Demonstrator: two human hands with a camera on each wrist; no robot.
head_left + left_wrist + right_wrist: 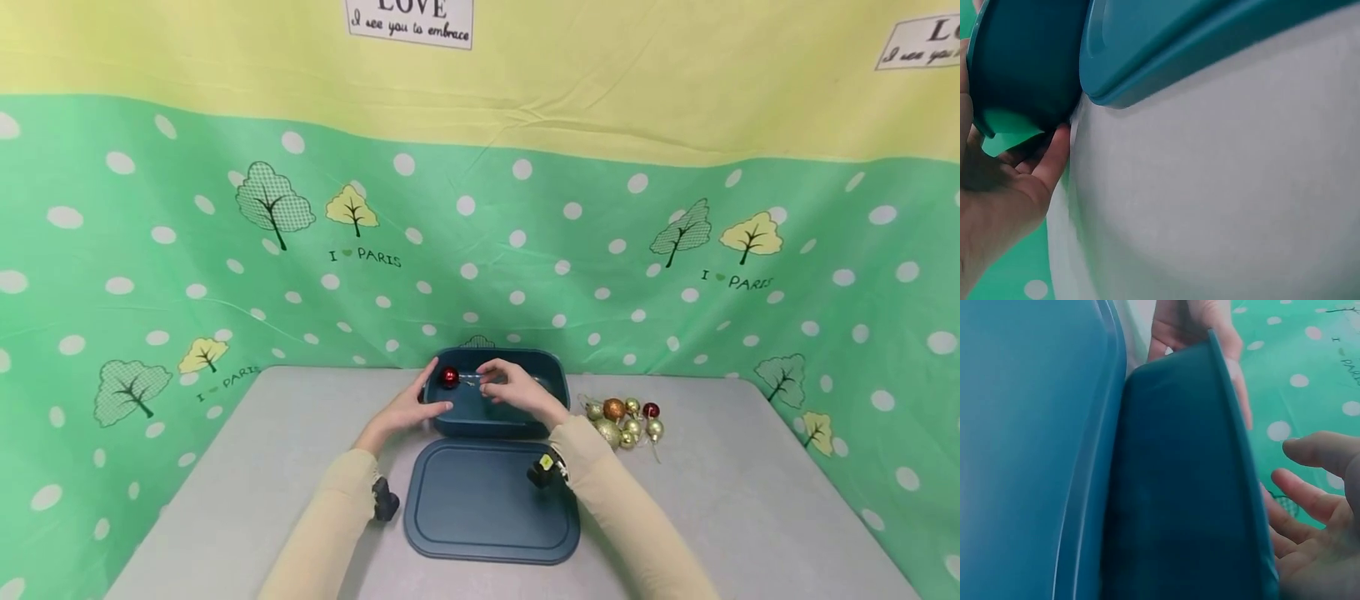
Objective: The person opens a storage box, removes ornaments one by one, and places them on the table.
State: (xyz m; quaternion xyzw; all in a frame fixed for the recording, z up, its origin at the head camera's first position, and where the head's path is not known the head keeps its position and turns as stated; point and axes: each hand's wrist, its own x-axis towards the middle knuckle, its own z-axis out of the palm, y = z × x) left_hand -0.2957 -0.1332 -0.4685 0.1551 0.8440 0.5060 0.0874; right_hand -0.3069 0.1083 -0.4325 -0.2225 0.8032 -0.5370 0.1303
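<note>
A dark blue storage box (491,429) stands near the table's back edge. My left hand (405,410) holds its left end, thumb along the front wall and fingers on the far side; the left wrist view shows this hand (1007,194) wrapped about the box's end. Inside the box, at the left, lies a shiny red Christmas ball (448,377) with a thin string trailing right. My right hand (513,389) hovers over the box, fingertips just right of that string. In the right wrist view, this hand (1316,512) has parted, loosely bent fingers with nothing visible between them.
The box's blue lid (491,500) lies flat on the grey table (750,500), directly in front of the box. Several gold, orange and red Christmas balls (614,408) with strings lie clustered right of the box. A patterned green and yellow cloth (525,250) hangs behind the table.
</note>
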